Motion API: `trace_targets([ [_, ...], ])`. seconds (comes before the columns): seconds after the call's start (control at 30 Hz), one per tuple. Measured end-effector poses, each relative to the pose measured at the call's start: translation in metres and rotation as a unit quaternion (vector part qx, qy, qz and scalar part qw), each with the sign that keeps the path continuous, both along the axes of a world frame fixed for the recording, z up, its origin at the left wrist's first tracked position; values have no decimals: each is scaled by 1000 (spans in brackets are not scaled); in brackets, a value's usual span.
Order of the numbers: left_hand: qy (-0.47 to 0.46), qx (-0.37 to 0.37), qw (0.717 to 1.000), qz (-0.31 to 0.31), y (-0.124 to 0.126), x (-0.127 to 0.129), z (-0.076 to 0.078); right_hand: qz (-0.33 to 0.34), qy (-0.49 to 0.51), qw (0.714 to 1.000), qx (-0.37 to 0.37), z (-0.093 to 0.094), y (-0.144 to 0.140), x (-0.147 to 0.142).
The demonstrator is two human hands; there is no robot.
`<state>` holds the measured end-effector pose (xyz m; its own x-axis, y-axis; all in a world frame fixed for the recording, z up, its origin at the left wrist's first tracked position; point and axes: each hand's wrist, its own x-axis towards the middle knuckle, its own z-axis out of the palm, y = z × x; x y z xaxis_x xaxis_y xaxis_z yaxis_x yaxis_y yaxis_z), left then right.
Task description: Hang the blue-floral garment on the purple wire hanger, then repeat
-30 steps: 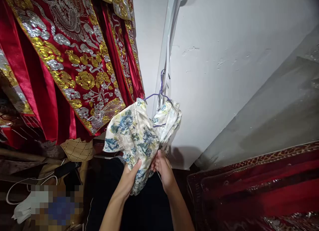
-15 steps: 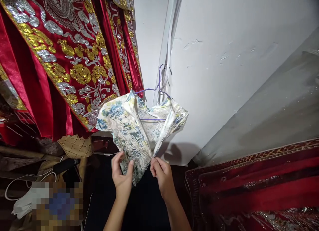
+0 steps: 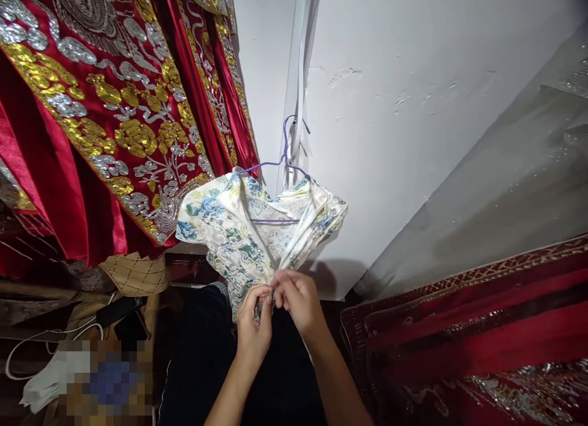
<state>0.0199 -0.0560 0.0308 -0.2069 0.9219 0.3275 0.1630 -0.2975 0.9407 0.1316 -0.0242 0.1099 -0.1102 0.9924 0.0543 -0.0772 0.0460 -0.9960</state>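
A white floral blouse (image 3: 243, 245) with blue and yellow flowers hangs in front of me on a purple hanger (image 3: 283, 163), its neckline spread in a deep V. The hanger's hook is caught on a small hook by the wall. My left hand (image 3: 256, 319) pinches the blouse's front at the lower left of the V. Right beside it, my right hand (image 3: 296, 294) also pinches the cloth, where the two front edges meet. Fingers of both hands nearly touch; the exact spot they grip is partly hidden.
A red robe (image 3: 138, 138) with gold and silver sequins hangs at the left. Red embroidered fabric (image 3: 482, 328) fills the lower right, below a greyish translucent cover (image 3: 496, 169). A white cable (image 3: 27, 337) and dark objects lie at lower left. The white wall (image 3: 390, 52) stands behind.
My left hand has moved right and closed on the blouse's front edge beside my right hand. The two front edges are drawn closer together. The view has shifted slightly.
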Motion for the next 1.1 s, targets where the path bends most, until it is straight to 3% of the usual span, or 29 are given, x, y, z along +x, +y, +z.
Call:
trace_targets([
  [0.1, 21, -8, 1000, 6, 7, -5, 0, -29, 24, 999, 28, 49, 38, 2],
  [0.2, 46, -8, 999, 4, 21, -17, 0, -8, 92, 995, 35, 101, 76, 4],
  [0.3, 70, 6, 998, -2, 36, -32, -3, -10, 115, 991, 67, 128, 93, 5],
  [0.4, 74, 9, 997, -15, 45, -43, 3, 8, 75, 992, 97, 124, 88, 2],
  [0.47, 59, 13, 998, -19, 47, -47, 20, 1, 54, 992, 110, 113, 80, -1],
  [0.57, 46, 93, 995, 2, 49, -47, 71, -15, 38, 991, 130, 102, 71, -3],
  [0.7, 123, 288, 950, 4, 69, -44, 156, -34, 34, 983, 179, 108, 62, -2],
  [0.8, 226, 319, 921, -15, 91, -40, 193, -24, 36, 980, 193, 115, 57, 2],
  [0.93, 259, 348, 901, -18, 98, -28, 202, -15, 55, 980, 188, 107, 62, 7],
  [1.03, 206, 369, 906, 23, 82, -25, 203, -38, 35, 983, 177, 82, 72, 7],
  [1.1, 141, 389, 906, 88, 71, -31, 206, -29, 10, 989, 143, 59, 74, 7],
])
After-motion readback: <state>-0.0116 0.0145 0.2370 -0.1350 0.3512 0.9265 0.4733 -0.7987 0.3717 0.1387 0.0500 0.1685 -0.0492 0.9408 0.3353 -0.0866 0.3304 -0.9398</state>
